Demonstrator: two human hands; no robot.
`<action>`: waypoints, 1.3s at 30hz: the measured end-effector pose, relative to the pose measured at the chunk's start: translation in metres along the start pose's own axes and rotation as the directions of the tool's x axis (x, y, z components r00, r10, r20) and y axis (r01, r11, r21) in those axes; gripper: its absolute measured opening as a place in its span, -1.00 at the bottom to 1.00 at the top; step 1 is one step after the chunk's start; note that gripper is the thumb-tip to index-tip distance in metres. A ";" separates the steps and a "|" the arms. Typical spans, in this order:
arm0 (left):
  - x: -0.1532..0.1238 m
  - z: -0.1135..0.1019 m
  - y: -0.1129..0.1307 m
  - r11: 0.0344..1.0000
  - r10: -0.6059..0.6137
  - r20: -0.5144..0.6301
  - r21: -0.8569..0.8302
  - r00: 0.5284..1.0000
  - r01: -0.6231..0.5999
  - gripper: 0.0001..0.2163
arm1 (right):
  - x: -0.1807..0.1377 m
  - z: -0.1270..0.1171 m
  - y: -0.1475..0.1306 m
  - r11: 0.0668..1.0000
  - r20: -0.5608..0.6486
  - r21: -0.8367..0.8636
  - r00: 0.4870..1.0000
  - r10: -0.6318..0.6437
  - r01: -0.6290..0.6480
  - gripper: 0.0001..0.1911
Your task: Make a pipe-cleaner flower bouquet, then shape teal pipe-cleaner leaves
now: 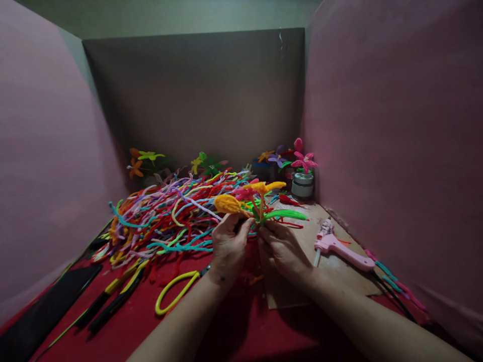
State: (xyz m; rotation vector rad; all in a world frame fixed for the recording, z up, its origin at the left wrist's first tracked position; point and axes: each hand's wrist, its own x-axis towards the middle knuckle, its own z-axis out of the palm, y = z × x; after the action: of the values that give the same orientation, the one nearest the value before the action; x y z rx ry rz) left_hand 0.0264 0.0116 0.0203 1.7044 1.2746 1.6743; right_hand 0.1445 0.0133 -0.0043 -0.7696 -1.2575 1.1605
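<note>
Between my two hands is a pipe-cleaner flower (pixel 261 188) with orange petals on top, an orange bud (pixel 227 203) at the left and a green leaf (pixel 286 214) sticking out to the right. My left hand (pixel 231 241) pinches it low on the left, under the bud, thumb against fingers. My right hand (pixel 281 246) closes on the base of the stems, just below the leaf. The fingers hide the lower ends of the stems. Behind the hands spreads a large heap of loose pipe cleaners (pixel 177 206) in many colours.
A pink glue gun (pixel 341 251) lies on a brown board (pixel 290 296) at the right. Yellow-handled scissors (pixel 177 291) and black-and-yellow pliers (pixel 116 291) lie at the left on red cloth. Finished flowers (pixel 304 162) stand along the back, between pink side walls (pixel 396 125).
</note>
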 end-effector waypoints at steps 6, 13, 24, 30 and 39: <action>0.002 -0.008 0.000 0.999 -0.032 0.056 -0.023 0.998 0.034 -0.87 | 0.003 0.001 0.005 0.980 0.019 0.164 0.993 0.115 -0.117 -0.83; -0.003 -0.014 0.008 0.998 0.027 -0.128 -0.060 0.991 -0.035 -0.89 | 0.005 -0.005 -0.007 0.993 0.014 0.116 1.000 0.012 -0.013 -0.80; 0.013 -0.008 -0.013 0.768 -0.408 0.081 -0.509 0.909 0.390 -0.78 | 0.015 -0.016 0.005 0.973 -0.032 0.210 0.995 -0.094 0.099 -0.80; 0.009 -0.004 -0.006 0.782 -0.349 0.206 -0.474 0.914 0.405 -0.77 | 0.011 -0.012 -0.004 0.908 0.028 0.416 0.999 0.042 -0.050 -0.81; 0.008 0.002 0.000 0.766 -0.237 0.280 -0.535 0.930 0.356 -0.88 | 0.003 -0.008 -0.003 0.832 0.214 0.511 0.970 0.120 -0.215 -0.71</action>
State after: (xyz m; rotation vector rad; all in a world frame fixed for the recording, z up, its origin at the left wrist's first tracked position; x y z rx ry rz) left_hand 0.0276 0.0187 0.0243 1.1846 0.7713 1.4550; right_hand 0.1532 0.0162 -0.0024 -0.3679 -0.9406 1.6595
